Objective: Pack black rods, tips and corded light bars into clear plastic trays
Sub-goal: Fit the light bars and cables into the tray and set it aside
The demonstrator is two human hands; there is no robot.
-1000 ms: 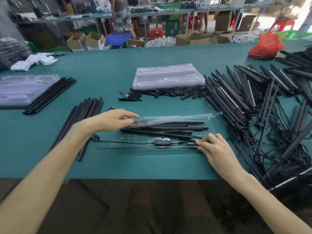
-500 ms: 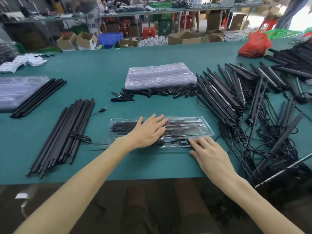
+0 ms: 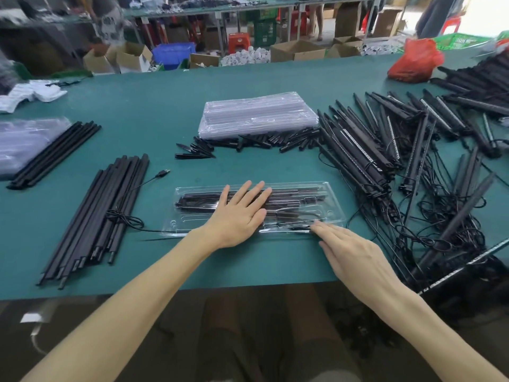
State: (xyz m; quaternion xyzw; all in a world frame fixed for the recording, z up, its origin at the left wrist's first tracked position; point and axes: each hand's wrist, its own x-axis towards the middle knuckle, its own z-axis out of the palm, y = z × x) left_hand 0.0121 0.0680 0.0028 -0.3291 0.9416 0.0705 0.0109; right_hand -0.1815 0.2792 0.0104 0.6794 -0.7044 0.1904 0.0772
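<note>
A closed clear plastic tray lies near the front edge of the green table, with black rods and a corded light bar inside. My left hand presses flat on its lid with straight fingers. My right hand rests flat at the tray's near right edge, fingertips on the rim. A black cord with a USB plug runs out of the tray's left end over a bundle of black rods. Black tips lie behind the tray.
A stack of clear trays stands at the middle back. Corded light bars with tangled cables cover the right side. More rods and bagged trays lie far left. A red bag sits back right.
The tray's lid went from raised to closed. My left hand moved from the lid's left edge onto its top and now presses flat; my right hand stayed at the near right edge.
</note>
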